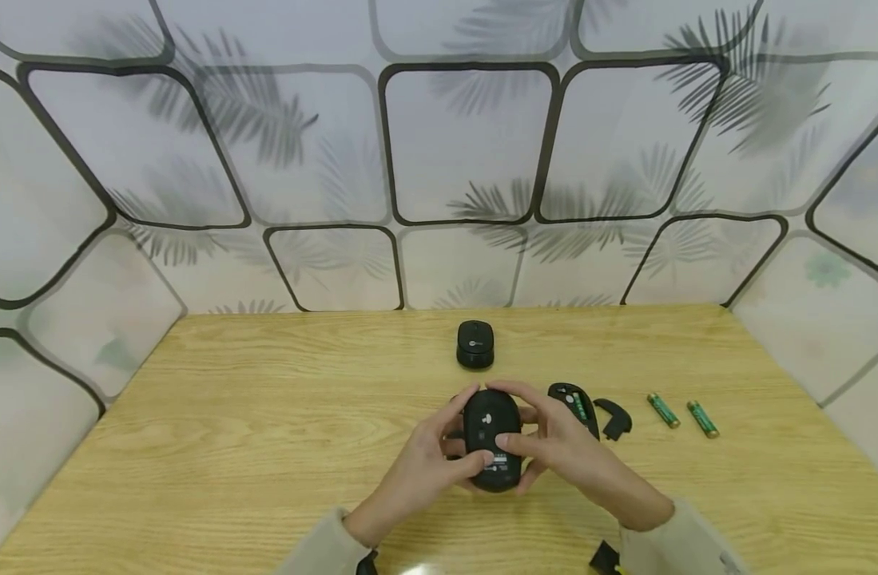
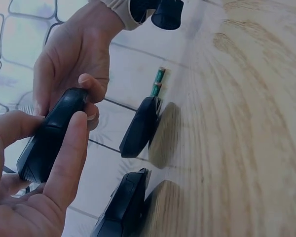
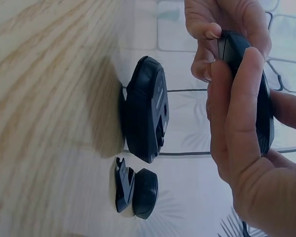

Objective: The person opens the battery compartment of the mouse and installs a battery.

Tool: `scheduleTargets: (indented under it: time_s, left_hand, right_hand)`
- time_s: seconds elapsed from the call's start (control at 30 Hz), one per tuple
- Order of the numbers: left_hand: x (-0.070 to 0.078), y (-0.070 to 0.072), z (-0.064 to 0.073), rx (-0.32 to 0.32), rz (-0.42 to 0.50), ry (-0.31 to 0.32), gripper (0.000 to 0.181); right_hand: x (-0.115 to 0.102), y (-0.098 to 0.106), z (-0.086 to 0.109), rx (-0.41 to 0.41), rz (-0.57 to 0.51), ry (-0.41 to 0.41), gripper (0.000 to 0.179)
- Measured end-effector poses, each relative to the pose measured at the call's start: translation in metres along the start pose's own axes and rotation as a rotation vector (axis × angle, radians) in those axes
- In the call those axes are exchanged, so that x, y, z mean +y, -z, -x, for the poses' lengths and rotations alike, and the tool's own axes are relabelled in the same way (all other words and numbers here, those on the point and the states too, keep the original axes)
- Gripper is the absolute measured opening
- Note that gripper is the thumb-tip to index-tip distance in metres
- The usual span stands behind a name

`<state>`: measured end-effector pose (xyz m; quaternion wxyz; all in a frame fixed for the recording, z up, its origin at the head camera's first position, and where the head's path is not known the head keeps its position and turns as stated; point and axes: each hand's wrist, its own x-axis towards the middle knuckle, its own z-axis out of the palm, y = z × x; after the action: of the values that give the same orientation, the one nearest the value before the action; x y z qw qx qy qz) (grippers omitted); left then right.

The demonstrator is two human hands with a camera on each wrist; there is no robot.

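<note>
Head view. Centre, raised over the wood-grain surface [image 1: 266, 415]: black mouse [image 1: 490, 426], underside up, printed label toward the near end. Left-hand grip [image 1: 435, 454]: grasping the mouse along its left edge, thumb on the underside toward the near end. Right-hand grip [image 1: 554, 443]: grasping the same mouse along its right edge, thumb on the underside around the middle. Far side, beyond the held mouse: second mouse [image 1: 475, 345], top up. Right, partly behind the right-hand grip: opened mouse [image 1: 570, 399], with a green cell in its compartment. Just right of it: curved black cover [image 1: 617, 418]. Farther right, lying apart: left battery [image 1: 663, 410] and right battery [image 1: 702, 419], both green. At the far edge: leaf-patterned backdrop [image 1: 467, 144].

Left wrist view. Held mouse clear of the surface, seen edge-on. Left-hand thumb and finger on opposite faces; right-hand fingers at the other end. Below the held mouse, on the surface: two black bodies, green batteries beyond one of them.

Right wrist view. Right-hand fingers laid along one face of the held mouse, left-hand fingers around the other end. On the surface: recessed mouse [image 3: 145, 111], recess upward; nearby, angular black piece [image 3: 122, 186] just beside a smaller-looking dark body [image 3: 145, 194]. Match of these three to head-view items: impossible to tell.
</note>
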<state>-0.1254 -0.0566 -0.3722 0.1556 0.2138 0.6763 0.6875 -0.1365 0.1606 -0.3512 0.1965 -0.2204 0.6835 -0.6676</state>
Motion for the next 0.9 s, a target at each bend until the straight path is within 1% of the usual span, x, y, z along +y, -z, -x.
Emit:
scheduleTargets:
  time_s: [0.1, 0.2, 0.3, 0.43, 0.53, 0.73, 0.9]
  left_hand:
    - [0.0006, -0.0001, -0.0004, -0.015, 0.015, 0.008, 0.077]
    - [0.0043, 0.0003, 0.0006, -0.014, 0.017, 0.007, 0.077]
    - [0.0082, 0.0000, 0.0020, -0.001, 0.016, 0.015, 0.078]
    - [0.0086, -0.0017, 0.0032, 0.025, 0.022, 0.022, 0.078]
    - [0.0081, -0.0025, 0.0028, 0.037, 0.016, 0.016, 0.077]
    - [0.0091, -0.0011, 0.0024, 0.032, 0.013, 0.010, 0.076]
    - [0.0073, -0.0004, 0.0020, 0.033, -0.010, 0.011, 0.076]
  right_hand:
    - [-0.0002, -0.0004, 0.0005, 0.007, -0.006, 0.001, 0.065]
    - [-0.0032, -0.0005, 0.0008, 0.016, -0.037, -0.008, 0.064]
    - [-0.0060, -0.0013, 0.0012, 0.011, -0.072, -0.017, 0.063]
    - [-0.0059, -0.0028, 0.0022, 0.009, -0.092, -0.028, 0.061]
    - [-0.0056, -0.0033, 0.0027, 0.012, -0.093, -0.030, 0.060]
    - [-0.0059, -0.0049, 0.0018, 0.018, -0.083, -0.019, 0.061]
    - [-0.0042, -0.0056, 0.0012, 0.018, -0.065, -0.009, 0.061]
